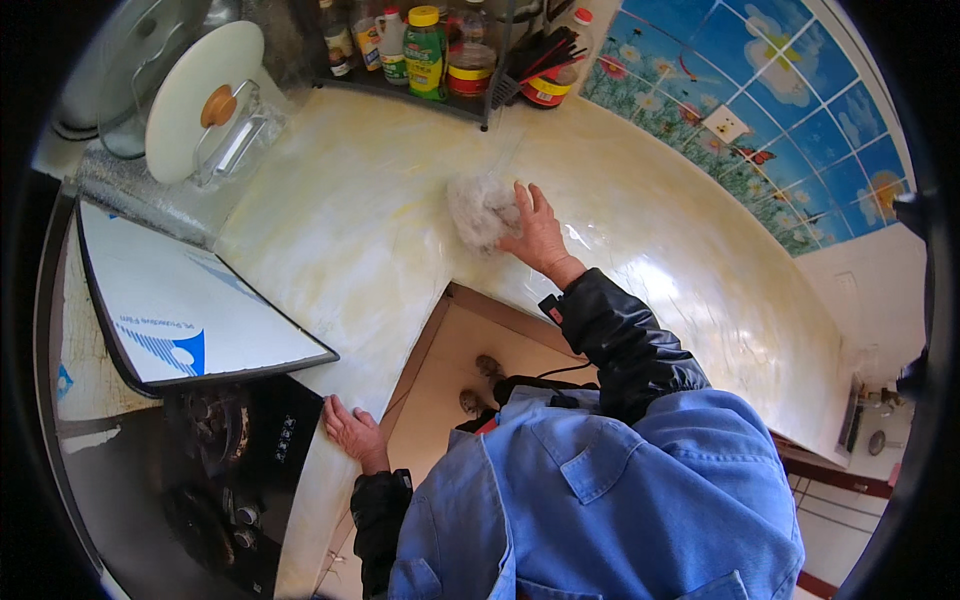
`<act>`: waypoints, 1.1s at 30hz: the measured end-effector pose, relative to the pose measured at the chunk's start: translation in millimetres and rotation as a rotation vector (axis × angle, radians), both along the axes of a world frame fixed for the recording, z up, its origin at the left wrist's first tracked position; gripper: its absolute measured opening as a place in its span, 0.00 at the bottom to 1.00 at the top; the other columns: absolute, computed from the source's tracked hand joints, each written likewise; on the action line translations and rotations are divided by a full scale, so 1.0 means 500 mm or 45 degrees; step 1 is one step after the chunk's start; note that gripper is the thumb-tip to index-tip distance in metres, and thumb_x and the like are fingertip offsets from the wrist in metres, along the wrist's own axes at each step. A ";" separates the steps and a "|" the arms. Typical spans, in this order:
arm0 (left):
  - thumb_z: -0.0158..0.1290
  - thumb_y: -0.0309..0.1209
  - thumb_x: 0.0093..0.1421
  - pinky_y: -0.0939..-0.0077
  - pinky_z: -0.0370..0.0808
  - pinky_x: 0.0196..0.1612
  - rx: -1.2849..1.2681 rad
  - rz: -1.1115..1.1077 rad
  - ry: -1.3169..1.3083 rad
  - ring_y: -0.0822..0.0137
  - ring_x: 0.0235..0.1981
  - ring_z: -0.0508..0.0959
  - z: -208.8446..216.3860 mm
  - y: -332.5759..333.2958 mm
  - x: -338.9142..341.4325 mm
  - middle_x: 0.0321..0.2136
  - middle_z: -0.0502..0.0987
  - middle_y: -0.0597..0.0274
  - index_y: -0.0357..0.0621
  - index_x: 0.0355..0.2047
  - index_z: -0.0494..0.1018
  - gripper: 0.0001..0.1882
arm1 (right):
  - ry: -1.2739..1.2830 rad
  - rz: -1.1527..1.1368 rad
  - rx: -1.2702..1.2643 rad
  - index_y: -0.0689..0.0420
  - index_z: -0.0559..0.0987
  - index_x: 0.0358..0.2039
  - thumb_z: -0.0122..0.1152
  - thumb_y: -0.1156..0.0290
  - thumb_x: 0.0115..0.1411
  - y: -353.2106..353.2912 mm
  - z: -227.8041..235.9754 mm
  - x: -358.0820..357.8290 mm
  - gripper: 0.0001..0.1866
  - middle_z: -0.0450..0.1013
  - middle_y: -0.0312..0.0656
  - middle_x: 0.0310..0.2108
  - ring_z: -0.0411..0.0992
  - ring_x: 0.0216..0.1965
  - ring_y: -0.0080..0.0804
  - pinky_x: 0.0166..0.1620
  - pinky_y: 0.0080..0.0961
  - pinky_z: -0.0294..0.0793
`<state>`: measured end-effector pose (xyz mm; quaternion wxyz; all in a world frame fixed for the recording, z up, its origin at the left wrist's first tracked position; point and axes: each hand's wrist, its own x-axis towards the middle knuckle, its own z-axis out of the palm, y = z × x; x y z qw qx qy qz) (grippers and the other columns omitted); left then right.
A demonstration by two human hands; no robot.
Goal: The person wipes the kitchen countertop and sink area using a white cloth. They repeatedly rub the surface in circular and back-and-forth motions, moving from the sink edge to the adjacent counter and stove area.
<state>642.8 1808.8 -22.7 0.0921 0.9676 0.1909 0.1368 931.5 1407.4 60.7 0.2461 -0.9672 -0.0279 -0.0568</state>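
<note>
My right hand (543, 238) is on a crumpled greyish-white fluffy cleaning cloth (474, 212), which lies against the marbled cream countertop (345, 190) near its inner corner. Its thumb and fingers curve over the cloth's right side, and part of the fingers is hidden in the folds. Down at the left, my left hand (354, 434) rests on the counter's edge beside the black gas stove (215, 480). Its fingers are stretched out, with nothing seen in them.
A panel with film (195, 300) stands beside the stove. Behind it leans a round white lid (195, 110) with a wooden knob. A black rack (400, 92) holds several bottles and jars, with a red-lidded jar (550, 88) alongside. Blue picture tiles (770, 120) line the right wall.
</note>
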 end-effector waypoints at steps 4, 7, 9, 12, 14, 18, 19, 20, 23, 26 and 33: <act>0.50 0.31 0.60 0.50 0.56 0.68 0.006 -0.011 0.010 0.46 0.66 0.61 0.000 -0.001 0.000 0.65 0.63 0.47 0.35 0.64 0.62 0.31 | -0.298 0.218 -0.020 0.54 0.63 0.67 0.76 0.63 0.43 0.005 -0.021 -0.018 0.50 0.57 0.58 0.68 0.59 0.65 0.62 0.62 0.49 0.66; 0.50 0.30 0.61 0.51 0.57 0.68 0.031 -0.035 -0.001 0.46 0.66 0.62 0.005 -0.001 0.000 0.65 0.63 0.47 0.35 0.64 0.62 0.31 | -0.282 0.318 -0.167 0.55 0.69 0.62 0.73 0.66 0.46 0.052 -0.051 -0.015 0.41 0.62 0.54 0.63 0.62 0.63 0.59 0.59 0.49 0.68; 0.50 0.30 0.61 0.51 0.57 0.68 0.027 -0.043 0.007 0.46 0.66 0.62 0.010 -0.002 0.000 0.65 0.63 0.47 0.35 0.64 0.62 0.30 | -0.173 0.275 -0.461 0.55 0.73 0.56 0.70 0.68 0.47 0.068 -0.063 0.009 0.33 0.68 0.52 0.58 0.65 0.60 0.56 0.56 0.47 0.71; 0.50 0.30 0.61 0.51 0.57 0.68 0.007 -0.026 0.028 0.46 0.66 0.62 0.015 -0.003 -0.002 0.65 0.63 0.47 0.35 0.64 0.62 0.30 | 0.047 0.086 -0.219 0.56 0.78 0.47 0.65 0.73 0.52 0.039 -0.048 0.066 0.19 0.76 0.47 0.48 0.74 0.51 0.46 0.51 0.40 0.75; 0.50 0.30 0.61 0.51 0.56 0.68 0.006 -0.046 0.001 0.46 0.66 0.61 0.013 -0.005 -0.003 0.65 0.63 0.47 0.35 0.64 0.62 0.30 | 0.150 0.015 0.712 0.58 0.80 0.45 0.62 0.76 0.55 -0.007 -0.022 0.088 0.15 0.78 0.44 0.45 0.77 0.46 0.40 0.47 0.35 0.77; 0.50 0.30 0.61 0.51 0.56 0.68 -0.003 -0.018 0.000 0.46 0.67 0.61 0.003 -0.001 -0.003 0.65 0.63 0.47 0.35 0.63 0.62 0.30 | 0.268 -0.073 1.893 0.67 0.75 0.53 0.54 0.77 0.62 -0.091 0.039 0.049 0.18 0.79 0.46 0.48 0.79 0.47 0.38 0.51 0.35 0.79; 0.50 0.30 0.61 0.51 0.56 0.68 -0.005 -0.016 -0.006 0.46 0.67 0.61 0.001 0.000 -0.004 0.65 0.63 0.47 0.35 0.63 0.62 0.30 | 0.311 -0.099 1.974 0.66 0.75 0.54 0.53 0.76 0.63 -0.105 0.051 0.031 0.19 0.78 0.47 0.49 0.79 0.48 0.39 0.52 0.36 0.78; 0.50 0.30 0.60 0.51 0.56 0.68 0.002 -0.032 -0.031 0.46 0.67 0.61 -0.001 0.000 -0.006 0.65 0.64 0.47 0.34 0.63 0.63 0.30 | 0.349 -0.104 2.073 0.66 0.74 0.56 0.52 0.75 0.64 -0.119 0.060 0.011 0.20 0.78 0.47 0.50 0.79 0.48 0.40 0.54 0.37 0.78; 0.51 0.30 0.60 0.51 0.56 0.68 -0.021 -0.052 -0.024 0.46 0.67 0.61 0.002 0.005 -0.005 0.65 0.63 0.47 0.34 0.62 0.64 0.29 | 0.411 -0.170 2.221 0.67 0.73 0.57 0.50 0.73 0.66 -0.136 0.066 -0.049 0.21 0.78 0.49 0.50 0.79 0.49 0.42 0.56 0.39 0.78; 0.52 0.29 0.59 0.50 0.58 0.67 -0.058 -0.039 0.037 0.45 0.66 0.62 0.027 -0.003 0.004 0.64 0.65 0.46 0.35 0.61 0.65 0.29 | 0.481 -0.297 2.281 0.68 0.75 0.53 0.51 0.74 0.66 -0.147 0.060 -0.118 0.17 0.79 0.47 0.46 0.80 0.45 0.39 0.50 0.38 0.81; 0.58 0.35 0.66 0.61 0.65 0.66 -1.509 -0.358 0.111 0.52 0.63 0.70 0.165 -0.216 0.121 0.60 0.71 0.42 0.36 0.66 0.61 0.32 | 0.657 -0.087 2.298 0.67 0.76 0.54 0.52 0.77 0.65 -0.081 0.070 -0.233 0.17 0.79 0.48 0.48 0.80 0.47 0.41 0.52 0.39 0.81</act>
